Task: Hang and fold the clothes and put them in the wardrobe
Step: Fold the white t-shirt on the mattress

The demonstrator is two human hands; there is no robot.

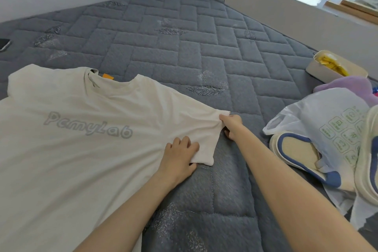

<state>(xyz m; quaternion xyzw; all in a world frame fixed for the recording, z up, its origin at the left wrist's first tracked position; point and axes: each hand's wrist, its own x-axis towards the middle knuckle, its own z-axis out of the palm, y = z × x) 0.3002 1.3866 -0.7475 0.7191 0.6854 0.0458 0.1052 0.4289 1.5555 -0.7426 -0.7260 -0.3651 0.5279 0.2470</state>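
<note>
A cream T-shirt (81, 129) with grey lettering lies spread front-up on the grey quilted mattress (184, 47), filling the left half of the view. My left hand (180, 155) lies on the shirt's right sleeve near the hem, fingers over the cloth and thumb at the sleeve's lower edge. My right hand (231, 125) pinches the outer tip of the same sleeve and holds it out to the right.
At the right lie a white plastic bag (319, 116), blue-and-cream slippers (300, 153), a purple cloth (351, 86) and a white box with yellow things (335, 67). A dark phone (4, 44) lies at the far left. A wall runs behind the mattress.
</note>
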